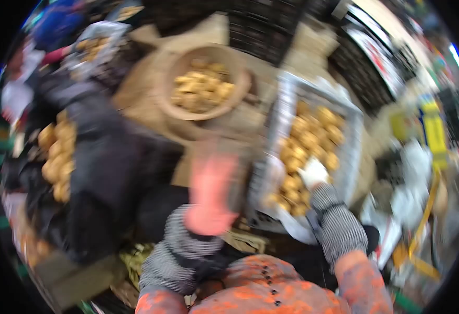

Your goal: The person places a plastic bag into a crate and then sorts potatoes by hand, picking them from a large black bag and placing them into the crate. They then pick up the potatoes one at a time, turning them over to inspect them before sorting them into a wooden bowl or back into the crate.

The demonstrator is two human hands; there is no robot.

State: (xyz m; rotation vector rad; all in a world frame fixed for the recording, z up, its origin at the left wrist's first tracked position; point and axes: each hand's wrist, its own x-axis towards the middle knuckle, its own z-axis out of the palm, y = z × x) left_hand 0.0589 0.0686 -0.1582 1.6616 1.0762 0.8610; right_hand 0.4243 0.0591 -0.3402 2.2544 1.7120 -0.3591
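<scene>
My left hand, in a coral-pink glove, is smeared by motion in front of a round wooden-coloured basin. A dark grey streak runs along its right side; I cannot make out what it is or whether the hand holds anything. In the basin lie yellow chunky pieces. My right hand, in a white glove, is down in a grey plastic crate, touching round yellow-brown produce that looks like potatoes. Its fingertips are too blurred to show a grip.
Brown cardboard lies under the basin. At left, a black bag stands by more round produce. Dark stacked crates line the back. Another person's sleeve is near a bagged container. A yellow stand is at right.
</scene>
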